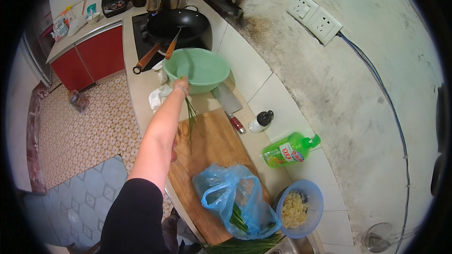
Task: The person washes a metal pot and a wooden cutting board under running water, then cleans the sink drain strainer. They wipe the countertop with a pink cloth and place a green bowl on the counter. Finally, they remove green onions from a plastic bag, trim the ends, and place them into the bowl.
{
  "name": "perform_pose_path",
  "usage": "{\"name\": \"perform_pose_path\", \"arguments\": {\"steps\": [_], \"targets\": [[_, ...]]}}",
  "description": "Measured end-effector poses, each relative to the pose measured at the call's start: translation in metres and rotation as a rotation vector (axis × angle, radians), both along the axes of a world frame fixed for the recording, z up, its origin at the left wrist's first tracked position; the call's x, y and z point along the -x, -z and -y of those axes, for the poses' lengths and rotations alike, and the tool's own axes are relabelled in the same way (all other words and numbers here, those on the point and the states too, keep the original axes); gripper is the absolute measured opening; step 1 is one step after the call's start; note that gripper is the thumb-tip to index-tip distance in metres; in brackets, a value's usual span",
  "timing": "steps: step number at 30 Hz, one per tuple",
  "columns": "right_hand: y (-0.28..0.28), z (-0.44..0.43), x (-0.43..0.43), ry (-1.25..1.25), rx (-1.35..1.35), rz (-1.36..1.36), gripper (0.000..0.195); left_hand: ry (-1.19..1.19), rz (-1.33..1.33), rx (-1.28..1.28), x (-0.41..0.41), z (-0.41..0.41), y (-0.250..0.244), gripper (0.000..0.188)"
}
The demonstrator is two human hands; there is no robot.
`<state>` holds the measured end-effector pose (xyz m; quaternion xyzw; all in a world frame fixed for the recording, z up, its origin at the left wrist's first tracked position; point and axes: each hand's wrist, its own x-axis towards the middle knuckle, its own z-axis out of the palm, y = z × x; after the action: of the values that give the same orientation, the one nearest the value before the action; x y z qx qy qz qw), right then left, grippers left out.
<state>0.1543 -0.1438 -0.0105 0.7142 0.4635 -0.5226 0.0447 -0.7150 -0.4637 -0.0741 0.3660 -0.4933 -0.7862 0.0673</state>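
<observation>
My left hand (pixel 181 83) is closed around a few long green stalks (pixel 191 120), at the near rim of a pale green plastic basin (pixel 203 68). The stalks hang down over the wooden cutting board (pixel 215 130). A blue plastic bag (pixel 229 187) with more green stalks inside lies on the board. More long green leaves (pixel 247 246) lie below the bag by the sink. A cleaver (pixel 227 97) rests partly behind the basin. My right hand is not in view; a small pinkish patch beside my forearm is too hidden to identify.
A black wok (pixel 190 24) with a wooden-handled utensil stands on the stove beyond the basin. Along the wall are a white bottle with a black pump (pixel 260 122), a green pump bottle (pixel 286 151) and a blue plastic basket (pixel 317 201) holding pale shredded food. A white cloth (pixel 158 97) lies near the counter edge.
</observation>
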Motion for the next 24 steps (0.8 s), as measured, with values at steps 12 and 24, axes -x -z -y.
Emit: {"name": "perform_pose_path", "arguments": {"steps": [12,24], "targets": [[-0.007,-0.021,0.025,-0.203,-0.011,-0.278,0.025,0.519,-0.284,0.311,-0.156,-0.036,-0.193,0.013],[-0.111,-0.099,0.155,-0.649,0.357,-1.328,0.072,0.983,-0.431,0.615,-0.539,-0.112,-0.346,0.028]]}}
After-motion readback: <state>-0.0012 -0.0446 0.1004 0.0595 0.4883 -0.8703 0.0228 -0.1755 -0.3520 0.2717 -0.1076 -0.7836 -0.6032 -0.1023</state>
